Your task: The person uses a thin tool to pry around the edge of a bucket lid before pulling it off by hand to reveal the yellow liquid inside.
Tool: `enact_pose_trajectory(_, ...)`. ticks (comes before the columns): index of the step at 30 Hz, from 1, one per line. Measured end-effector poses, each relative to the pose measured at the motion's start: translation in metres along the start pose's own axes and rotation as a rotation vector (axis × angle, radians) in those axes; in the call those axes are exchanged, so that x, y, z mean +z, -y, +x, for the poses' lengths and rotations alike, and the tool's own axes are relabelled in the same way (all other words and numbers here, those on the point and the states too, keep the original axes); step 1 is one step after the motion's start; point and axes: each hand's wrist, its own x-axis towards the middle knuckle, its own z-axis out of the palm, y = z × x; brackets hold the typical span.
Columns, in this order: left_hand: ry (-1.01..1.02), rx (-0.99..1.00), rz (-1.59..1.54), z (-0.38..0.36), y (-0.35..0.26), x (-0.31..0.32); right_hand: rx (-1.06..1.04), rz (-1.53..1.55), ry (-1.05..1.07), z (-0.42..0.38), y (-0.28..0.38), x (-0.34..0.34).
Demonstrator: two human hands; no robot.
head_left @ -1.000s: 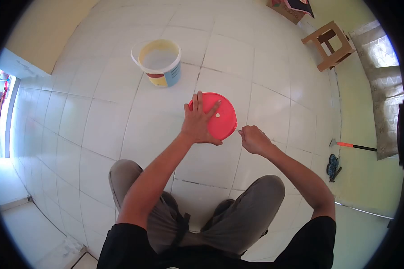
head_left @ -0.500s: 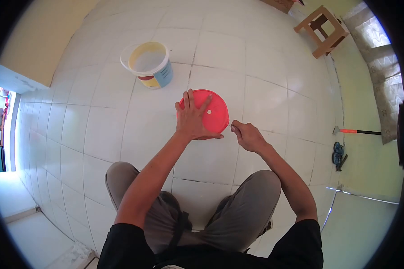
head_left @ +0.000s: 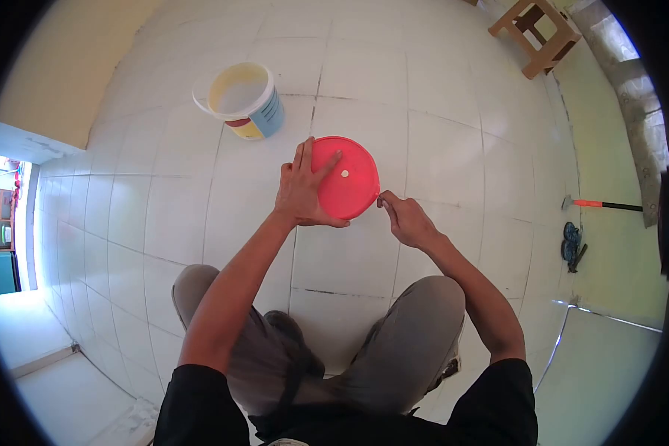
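Note:
A round red plastic lid (head_left: 347, 189) with a raised rim and a small white spot near its middle is held in front of me, slightly tilted. My left hand (head_left: 301, 187) grips its left side, fingers spread across the face and thumb along the lower edge. At the right rim, my right hand (head_left: 409, 220) is closed in a pinch. Its fingertips meet the lid's edge, and whatever thin thing they may hold is too small to make out.
A white bucket (head_left: 266, 119) with a yellow and blue label stands on the tiled floor (head_left: 364, 89) beyond my hands. At far right are a brown stool (head_left: 540, 52), a red-and-black-handled tool (head_left: 602, 204) and dark blue footwear (head_left: 570, 241). My bent knees flank the near floor.
The lid is tilted a little more, and my left hand has shifted left around its side. My right fingertips are now closer against the rim. The view has shifted slightly.

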Motion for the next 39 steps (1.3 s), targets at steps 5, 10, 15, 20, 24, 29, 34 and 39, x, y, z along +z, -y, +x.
enact_pose_trajectory(5,-0.011,-0.051,-0.026,0.002,-0.004,-0.001,0.05,0.148,0.015,0.003,-0.005,0.012)
enact_pose_trajectory(10,-0.068,-0.048,-0.017,0.002,-0.005,0.001,0.03,0.271,-0.197,-0.008,-0.002,0.052)
enact_pose_trajectory(15,-0.068,-0.06,-0.008,0.001,-0.007,0.002,0.116,0.384,-0.324,-0.006,0.005,0.074)
enact_pose_trajectory(20,-0.051,-0.117,-0.024,-0.004,-0.011,0.001,0.095,0.316,-0.432,-0.004,0.009,0.084)
enact_pose_trajectory(24,-0.078,-0.198,-0.041,-0.007,-0.02,0.005,0.13,0.164,-0.372,0.002,0.015,0.072)
enact_pose_trajectory(29,-0.13,-0.322,-0.093,-0.007,-0.043,0.009,0.228,0.044,-0.209,0.016,0.015,0.035)
enact_pose_trajectory(34,-0.226,-0.448,-0.022,-0.001,-0.059,0.034,0.236,-0.08,-0.151,0.025,0.017,0.011)
enact_pose_trajectory(39,-0.129,-0.429,-0.024,0.0,-0.061,0.021,0.081,0.08,-0.179,0.008,-0.007,0.006)
